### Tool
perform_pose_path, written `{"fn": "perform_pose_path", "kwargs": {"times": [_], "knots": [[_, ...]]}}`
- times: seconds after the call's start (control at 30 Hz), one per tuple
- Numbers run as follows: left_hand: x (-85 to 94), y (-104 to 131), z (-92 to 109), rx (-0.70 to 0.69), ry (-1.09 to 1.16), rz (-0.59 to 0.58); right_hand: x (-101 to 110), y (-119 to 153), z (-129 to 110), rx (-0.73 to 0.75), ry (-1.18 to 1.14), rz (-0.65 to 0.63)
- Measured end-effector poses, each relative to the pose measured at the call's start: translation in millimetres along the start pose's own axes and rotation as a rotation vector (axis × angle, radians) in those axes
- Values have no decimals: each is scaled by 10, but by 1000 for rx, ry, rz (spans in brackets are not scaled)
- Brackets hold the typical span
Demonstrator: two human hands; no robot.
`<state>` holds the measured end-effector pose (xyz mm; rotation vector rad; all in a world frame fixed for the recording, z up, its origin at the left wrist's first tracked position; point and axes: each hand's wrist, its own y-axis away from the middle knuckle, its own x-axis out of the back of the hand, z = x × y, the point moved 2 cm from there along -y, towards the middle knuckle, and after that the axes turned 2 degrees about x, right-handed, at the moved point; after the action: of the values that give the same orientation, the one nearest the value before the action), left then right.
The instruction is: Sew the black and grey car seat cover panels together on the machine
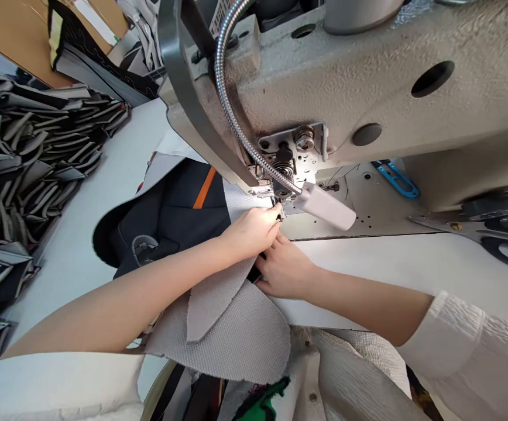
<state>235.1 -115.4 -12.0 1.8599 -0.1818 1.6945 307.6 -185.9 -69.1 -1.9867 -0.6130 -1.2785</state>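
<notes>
Dark fabric (184, 216) with an orange strip and grey mesh fabric (240, 333) lie on the white table at the sewing machine (359, 88). My left hand (254, 231) presses on the grey fabric, its fingertips bent close beside the needle area (280, 181). Just to its right and lower, my right hand (287, 266) has its fingers closed on the fabric edge, with the fingertips partly hidden under the left hand. A grey mesh flap hangs over the table's front edge.
Stacked fabric pieces (30, 140) fill the left side. A pale lamp head (326, 206) on a metal gooseneck sits right of the needle. Blue snips (395, 178) and black-handled scissors (469, 228) lie at the right.
</notes>
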Motion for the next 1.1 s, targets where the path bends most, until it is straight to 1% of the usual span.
{"fn": "perform_pose_path", "kwargs": {"times": [0.1, 0.17, 0.23, 0.3, 0.37, 0.43, 0.6, 0.83, 1.0, 1.1], "knots": [[7, 78, -5, 39, -44, 32, -3, 13, -96, 14, 199, 43], [2, 141, -15, 70, -109, 28, 0, 29, -153, 24, 318, 106], [-9, 181, -23, 83, -179, 11, 6, 38, -181, 24, 375, 175], [-16, 192, -27, 88, -233, -9, 17, 33, -182, 27, 391, 211], [-22, 182, -28, 93, -260, -33, 36, 20, -168, 32, 380, 205], [-30, 168, -34, 93, -265, -40, 61, 6, -152, 35, 358, 173], [-79, 138, -77, 59, -247, 42, 102, -6, -121, 18, 289, 103], [-96, 101, -70, 73, -274, 81, 119, 14, -88, 6, 239, 52], [-82, 95, -36, 88, -279, 36, 127, 35, -67, 7, 203, 38], [-77, 103, -28, 97, -260, 15, 116, 45, -63, 5, 206, 61]]}}
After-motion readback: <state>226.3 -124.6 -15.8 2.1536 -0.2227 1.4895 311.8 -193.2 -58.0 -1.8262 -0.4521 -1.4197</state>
